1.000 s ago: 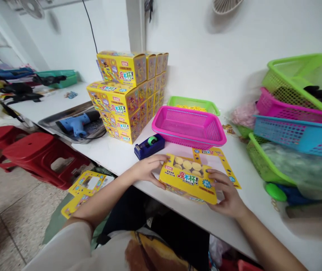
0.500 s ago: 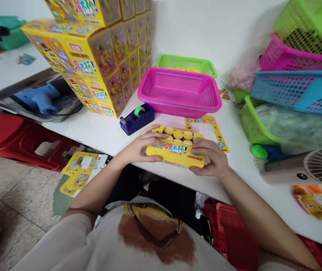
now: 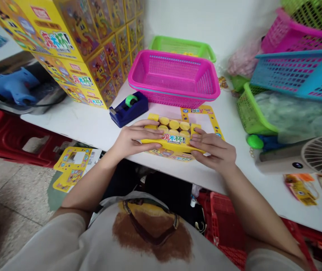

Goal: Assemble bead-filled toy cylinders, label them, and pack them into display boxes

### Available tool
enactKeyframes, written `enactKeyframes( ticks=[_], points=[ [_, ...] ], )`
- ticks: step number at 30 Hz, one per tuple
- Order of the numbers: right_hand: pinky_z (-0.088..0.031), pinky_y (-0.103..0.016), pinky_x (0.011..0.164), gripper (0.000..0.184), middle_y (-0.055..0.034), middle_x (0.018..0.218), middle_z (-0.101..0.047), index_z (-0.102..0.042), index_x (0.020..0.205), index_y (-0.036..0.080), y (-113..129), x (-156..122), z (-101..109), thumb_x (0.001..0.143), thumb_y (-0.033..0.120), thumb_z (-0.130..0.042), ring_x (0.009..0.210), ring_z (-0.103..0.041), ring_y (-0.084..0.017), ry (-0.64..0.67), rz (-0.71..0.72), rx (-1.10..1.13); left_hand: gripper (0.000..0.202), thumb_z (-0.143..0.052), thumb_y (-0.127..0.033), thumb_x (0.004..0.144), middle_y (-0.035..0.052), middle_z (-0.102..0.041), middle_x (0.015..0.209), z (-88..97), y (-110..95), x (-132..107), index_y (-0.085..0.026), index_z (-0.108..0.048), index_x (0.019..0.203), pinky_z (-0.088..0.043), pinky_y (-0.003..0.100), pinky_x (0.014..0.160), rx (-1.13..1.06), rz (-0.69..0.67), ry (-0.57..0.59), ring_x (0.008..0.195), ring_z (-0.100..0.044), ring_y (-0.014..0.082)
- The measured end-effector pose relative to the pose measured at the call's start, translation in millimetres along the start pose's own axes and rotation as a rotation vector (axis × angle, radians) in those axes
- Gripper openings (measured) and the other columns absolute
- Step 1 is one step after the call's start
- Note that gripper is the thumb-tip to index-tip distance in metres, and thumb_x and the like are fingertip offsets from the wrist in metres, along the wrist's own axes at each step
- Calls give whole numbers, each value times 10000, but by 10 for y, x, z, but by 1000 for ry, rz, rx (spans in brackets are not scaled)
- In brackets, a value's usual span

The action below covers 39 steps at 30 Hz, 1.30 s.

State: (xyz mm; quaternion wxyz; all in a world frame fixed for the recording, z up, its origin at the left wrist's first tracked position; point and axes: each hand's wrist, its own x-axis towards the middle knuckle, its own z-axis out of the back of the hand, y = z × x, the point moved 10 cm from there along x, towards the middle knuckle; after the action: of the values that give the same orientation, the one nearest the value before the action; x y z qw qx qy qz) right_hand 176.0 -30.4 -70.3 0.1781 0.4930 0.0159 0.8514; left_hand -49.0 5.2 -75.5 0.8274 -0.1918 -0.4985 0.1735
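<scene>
A yellow printed cardboard box (image 3: 175, 143) stands at the front edge of the white table, its top partly open. Rows of round yellow caps (image 3: 174, 124) show inside it. My left hand (image 3: 134, 139) grips the box's left end, thumb along the front flap and fingers over the top. At the right end, my right hand (image 3: 214, 148) is closed on the box, its fingers on the flap and its thumb below. A flat yellow printed card sheet (image 3: 213, 120) lies behind the box. Close to my left hand sits a blue tape dispenser (image 3: 129, 109) with a green core.
Stacked yellow boxes (image 3: 84, 56) rise at the back left, beside a tray holding a blue heat gun (image 3: 17, 86). Pink baskets (image 3: 175, 96) and a green basket (image 3: 183, 43) stand behind. At right are stacked baskets (image 3: 293, 75) and a fan (image 3: 290, 158). A red stool (image 3: 14, 135) is left.
The front flap has bent outward, and the printed front panel beneath it now shows. Both hands have stayed on the box's ends. The camera view has shifted, drawing nearer to the table.
</scene>
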Motion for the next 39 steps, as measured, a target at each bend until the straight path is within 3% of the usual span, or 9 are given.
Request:
enactKeyframes(
  ticks=[5, 11, 17, 23, 28, 34, 39],
  points=[
    [-656, -531, 1058, 628, -13, 992, -777, -641, 1461, 405, -55, -34, 12, 903, 159, -788, 975, -787, -216, 30, -39, 7, 409, -898, -205, 817, 79, -836, 1145, 0, -16, 42, -273, -812, 1211, -638, 428, 1065, -52, 11, 0, 1238, -740, 256],
    [-647, -511, 1075, 575, -34, 994, -764, -674, 1439, 363, -69, -69, 31, 909, 168, -779, 989, -774, -218, -2, -27, 24, 375, -903, -229, 814, 54, -842, 1122, 8, -15, 107, -295, -826, 1175, -641, 415, 1065, -59, 48, 32, 1206, -754, 250],
    [-648, -523, 1072, 592, -21, 1017, -758, -654, 1450, 416, -110, -91, 31, 912, 206, -784, 999, -770, -222, 9, -62, 27, 301, -903, -259, 819, 48, -846, 1101, 19, 16, 155, -288, -846, 1113, -645, 431, 1064, -86, 128, 41, 1185, -762, 259],
    [-644, -504, 1075, 562, -31, 1082, -762, -677, 1426, 422, -145, -110, 38, 910, 228, -791, 1039, -757, -226, 43, -60, 47, 375, -843, -254, 883, 45, -819, 1207, 2, 5, 134, -325, -797, 1248, -592, 454, 1144, -97, 46, 144, 1311, -704, 269],
    [-647, -507, 1048, 535, -39, 1207, -747, -699, 1398, 413, -140, -119, 12, 883, 402, -844, 1069, -742, -243, 98, -3, 53, 322, -767, -288, 951, 41, -792, 1275, -35, -2, 115, -325, -785, 1270, -581, 486, 1157, -115, 28, 170, 1368, -665, 276],
    [-667, -497, 1009, 619, -22, 1116, -751, -690, 1404, 427, -151, -153, 32, 826, 340, -895, 961, -741, -226, -13, -23, -31, 237, -797, -259, 925, 43, -831, 1158, -125, 47, 122, -298, -834, 1155, -625, 461, 1105, -171, 91, 75, 1251, -742, 265],
    [-671, -528, 989, 634, 2, 1054, -776, -683, 1399, 442, -92, -168, -20, 815, 342, -909, 958, -743, -240, -66, -23, -124, 335, -784, -329, 931, 70, -816, 1209, -154, 30, 85, -304, -791, 1264, -591, 451, 1134, -221, 4, 136, 1310, -707, 269]
  ],
)
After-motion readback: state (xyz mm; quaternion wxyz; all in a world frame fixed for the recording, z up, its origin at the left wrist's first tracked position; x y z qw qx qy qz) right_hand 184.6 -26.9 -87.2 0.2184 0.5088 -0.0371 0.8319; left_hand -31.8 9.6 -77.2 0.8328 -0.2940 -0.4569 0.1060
